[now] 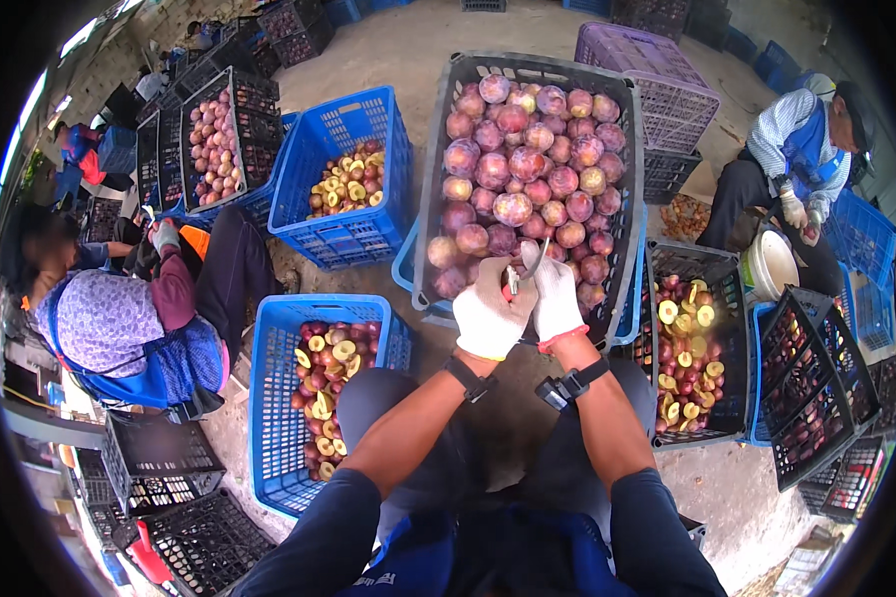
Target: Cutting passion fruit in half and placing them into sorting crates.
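Both hands wear white gloves and meet over the near edge of a black crate (430,199) full of reddish-purple plums (528,164). My left hand (492,310) is closed around a small knife (511,283) with red on its handle. A thin metal blade rises between the two hands. My right hand (558,298) is closed beside the blade, its fingers bunched; what they hold, if anything, is hidden. The black crate rests on a blue crate (405,261) in front of my knees.
Cut plums fill a blue crate (269,398) by my left leg, a blue crate (340,234) beyond it and a black crate (742,298) at right. People work at left (119,318) and right (796,149). A white bucket (775,261) and a purple crate (657,75) stand at right.
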Motion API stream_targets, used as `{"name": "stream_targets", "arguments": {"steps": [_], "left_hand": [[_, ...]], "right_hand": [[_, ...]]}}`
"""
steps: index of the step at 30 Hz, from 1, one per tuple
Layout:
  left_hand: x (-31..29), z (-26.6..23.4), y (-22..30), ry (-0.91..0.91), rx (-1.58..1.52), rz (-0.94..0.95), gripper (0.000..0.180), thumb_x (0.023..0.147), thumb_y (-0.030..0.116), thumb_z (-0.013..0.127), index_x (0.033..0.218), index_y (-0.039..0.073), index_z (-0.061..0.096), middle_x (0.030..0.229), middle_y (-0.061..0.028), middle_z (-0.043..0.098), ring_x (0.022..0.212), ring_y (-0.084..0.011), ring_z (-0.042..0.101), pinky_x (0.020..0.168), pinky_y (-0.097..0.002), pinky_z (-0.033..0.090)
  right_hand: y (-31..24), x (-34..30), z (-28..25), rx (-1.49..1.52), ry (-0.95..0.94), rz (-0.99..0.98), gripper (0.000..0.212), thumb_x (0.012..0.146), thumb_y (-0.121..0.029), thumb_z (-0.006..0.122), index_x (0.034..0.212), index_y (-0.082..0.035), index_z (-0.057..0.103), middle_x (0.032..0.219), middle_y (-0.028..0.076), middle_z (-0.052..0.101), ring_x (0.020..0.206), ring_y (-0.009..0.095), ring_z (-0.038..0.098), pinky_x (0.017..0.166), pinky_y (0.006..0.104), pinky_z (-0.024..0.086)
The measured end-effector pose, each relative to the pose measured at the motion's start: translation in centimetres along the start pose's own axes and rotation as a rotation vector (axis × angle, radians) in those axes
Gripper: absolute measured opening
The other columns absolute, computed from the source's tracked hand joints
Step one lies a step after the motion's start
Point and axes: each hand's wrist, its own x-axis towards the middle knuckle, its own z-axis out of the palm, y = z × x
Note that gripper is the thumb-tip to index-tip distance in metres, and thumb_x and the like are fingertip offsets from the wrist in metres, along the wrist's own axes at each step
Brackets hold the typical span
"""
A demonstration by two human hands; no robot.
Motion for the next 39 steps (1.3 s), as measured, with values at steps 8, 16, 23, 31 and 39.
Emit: {"name": "stream_targets", "arguments": {"steps": [8, 16, 23, 31, 39], "left_hand": [[0.7, 0.9, -1.9, -0.147, 0.183, 0.375, 0.047, 0.073, 0.036, 0.084, 0.107, 0.009, 0.067, 0.075, -0.0097, 0.07, 0.062, -0.0321, 0.07, 0.058, -0.0421, 0.053], [-0.7, 1.6, -0.8, 0.036, -0.062, -0.127, 0.025, 0.091, 0.03, 0.075, 0.097, 0.008, 0.066, 0.069, -0.0149, 0.066, 0.06, -0.0345, 0.068, 0.059, -0.0419, 0.054], [-1.2, 0.0, -2.6, -0.176, 0.19, 0.407, 0.037, 0.078, 0.035, 0.081, 0.101, 0.011, 0.065, 0.072, -0.011, 0.066, 0.062, -0.0332, 0.068, 0.058, -0.0428, 0.054], [-2.8, 4.2, -6.7, 0.025, -0.091, -0.058, 0.022, 0.094, 0.025, 0.069, 0.093, 0.004, 0.065, 0.065, -0.0136, 0.064, 0.059, -0.0344, 0.067, 0.058, -0.0439, 0.052], [-1.3, 1.8, -3.8, -0.038, 0.213, 0.245, 0.026, 0.087, 0.028, 0.075, 0.088, 0.007, 0.061, 0.068, -0.0153, 0.064, 0.061, -0.0359, 0.067, 0.056, -0.0431, 0.052]], "right_hand": [[3.9, -2.8, -0.1, 0.38, -0.098, 0.412, 0.039, 0.107, -0.02, 0.051, 0.139, -0.001, 0.062, 0.122, 0.014, 0.071, 0.112, 0.023, 0.069, 0.098, 0.0384, 0.055], [1.5, -0.7, 0.5, 0.079, -0.018, 0.429, 0.033, 0.106, -0.026, 0.057, 0.113, 0.004, 0.069, 0.091, 0.014, 0.071, 0.085, 0.027, 0.068, 0.078, 0.0377, 0.053], [1.7, -3.0, -0.3, 0.548, -0.176, 0.726, 0.032, 0.105, -0.015, 0.055, 0.131, 0.001, 0.063, 0.118, 0.012, 0.07, 0.106, 0.024, 0.069, 0.094, 0.0363, 0.055], [1.8, -2.7, 0.4, -0.117, -0.002, 0.077, 0.028, 0.099, -0.016, 0.058, 0.12, 0.0, 0.068, 0.094, 0.023, 0.072, 0.085, 0.043, 0.071, 0.073, 0.0443, 0.057], [3.0, -1.8, 1.0, -0.145, -0.049, -0.064, 0.016, 0.095, -0.016, 0.062, 0.104, -0.004, 0.064, 0.084, 0.016, 0.069, 0.072, 0.036, 0.068, 0.06, 0.0434, 0.055]]}}
